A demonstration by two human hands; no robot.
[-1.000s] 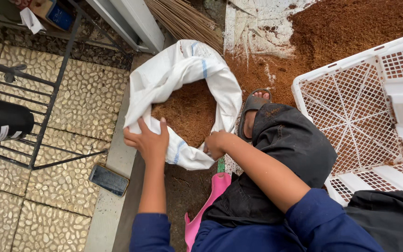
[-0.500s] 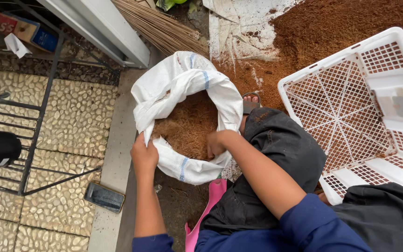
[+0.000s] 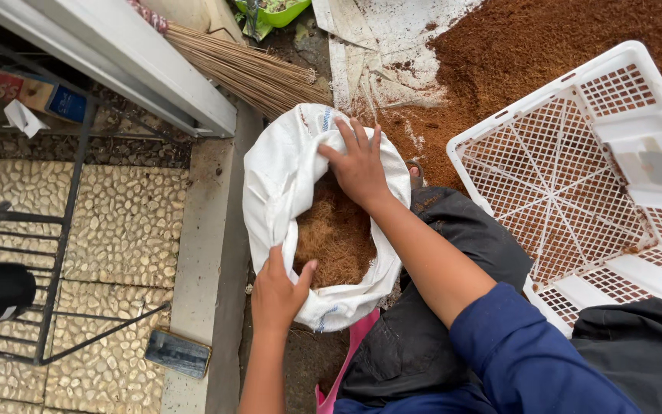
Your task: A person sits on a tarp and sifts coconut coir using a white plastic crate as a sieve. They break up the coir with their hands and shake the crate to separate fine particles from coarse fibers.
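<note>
White sack of brown fibre stands left of the white crate — left hand pinches its near rim; right hand, fingers spread, presses its far rim.

Home yard: pebble paving, stick broom, brown fibre heap, metal gate.

1. You are working in soft, even daylight with no glare.
2. Shadows are faint; the darkest patch sits at the upper left of the frame.
3. Focus is sharp across the centre.
4. Straight lines bow slightly toward the frame edges, a wide-lens effect.
</note>
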